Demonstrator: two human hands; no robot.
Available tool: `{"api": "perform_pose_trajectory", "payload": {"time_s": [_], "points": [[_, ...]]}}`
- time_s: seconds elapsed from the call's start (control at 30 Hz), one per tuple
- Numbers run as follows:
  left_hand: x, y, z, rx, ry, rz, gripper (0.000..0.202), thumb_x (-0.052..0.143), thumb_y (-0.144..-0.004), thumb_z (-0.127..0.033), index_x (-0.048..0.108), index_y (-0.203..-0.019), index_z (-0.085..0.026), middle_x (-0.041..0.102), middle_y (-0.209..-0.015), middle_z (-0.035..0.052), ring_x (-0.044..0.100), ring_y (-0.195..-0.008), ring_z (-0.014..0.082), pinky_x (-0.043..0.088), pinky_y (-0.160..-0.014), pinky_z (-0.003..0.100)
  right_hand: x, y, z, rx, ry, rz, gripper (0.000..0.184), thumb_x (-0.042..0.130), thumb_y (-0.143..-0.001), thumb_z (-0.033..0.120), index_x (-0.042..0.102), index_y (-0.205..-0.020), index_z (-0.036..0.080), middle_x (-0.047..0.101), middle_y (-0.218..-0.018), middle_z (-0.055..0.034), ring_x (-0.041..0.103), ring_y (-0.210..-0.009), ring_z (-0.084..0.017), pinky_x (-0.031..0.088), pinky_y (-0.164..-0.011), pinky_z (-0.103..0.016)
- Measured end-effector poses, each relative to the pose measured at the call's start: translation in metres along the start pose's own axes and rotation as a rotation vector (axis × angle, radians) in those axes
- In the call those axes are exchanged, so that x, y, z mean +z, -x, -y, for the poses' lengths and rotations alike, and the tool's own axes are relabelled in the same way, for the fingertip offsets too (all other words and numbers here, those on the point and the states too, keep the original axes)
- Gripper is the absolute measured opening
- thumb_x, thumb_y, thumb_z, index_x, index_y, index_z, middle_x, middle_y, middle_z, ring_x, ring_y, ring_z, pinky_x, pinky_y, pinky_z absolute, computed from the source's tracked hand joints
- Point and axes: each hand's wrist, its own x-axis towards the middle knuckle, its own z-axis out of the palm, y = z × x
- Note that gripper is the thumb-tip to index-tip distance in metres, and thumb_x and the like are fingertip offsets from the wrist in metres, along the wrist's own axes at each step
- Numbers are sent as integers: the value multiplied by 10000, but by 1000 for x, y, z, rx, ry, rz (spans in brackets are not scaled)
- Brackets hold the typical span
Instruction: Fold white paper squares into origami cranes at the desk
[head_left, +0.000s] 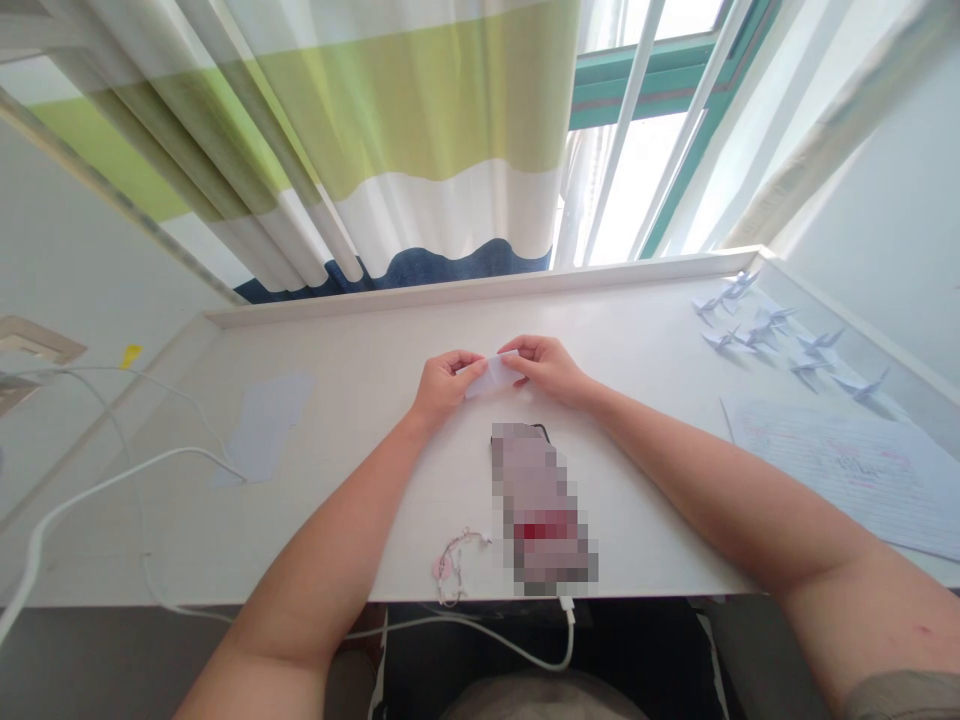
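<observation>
My single head camera looked forward and down over the white desk, close above it, facing the window.

A paper piece is held between the left hand and right hand above the table. Paper cranes are ranged at the right, behind a sheet.

We log the left hand and right hand bare, forearms uncovered past the elbows. A short olive-grey fabric sleeve edges the right upper arm.
</observation>
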Motion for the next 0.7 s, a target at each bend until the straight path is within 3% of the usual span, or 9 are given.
{"api": "perform_pose_trajectory", "payload": {"time_s": [0.3, 0.47, 0.7], "points": [[-1, -1, -1, -24, 38, 38, 333, 896, -677, -451, 779, -798, -164, 708, -716, 35, 573, -615, 134, 415, -540, 249, -1, 0, -1, 24, -22, 5, 333, 830, -807, 478, 771, -949, 183, 714, -732, -20, 646, -683, -158, 573, -601, -271], [-3, 0, -5, -18, 16, 87, 367, 895, -701, -498, 779, -797, -163, 715, -725, 38, 576, -630, 137, 424, -577, 261, -1, 2, 1, 26, -30, 20, 357, 859, -786, 477, 761, -971, 188, 738, -764, -24, 666, -714, -165, 583, -636, -285], [-1, 2, -3, 9, 11, 65, 422, 928, -669, -531, 776, -832, -172, 737, -795, 31, 583, -654, 130, 429, -584, 254, -1, -2, -4, -25, -29, 7, 400, 900, -745, 488, 754, -971, 192, 771, -829, -42, 703, -778, -184, 593, -668, -302]]}}
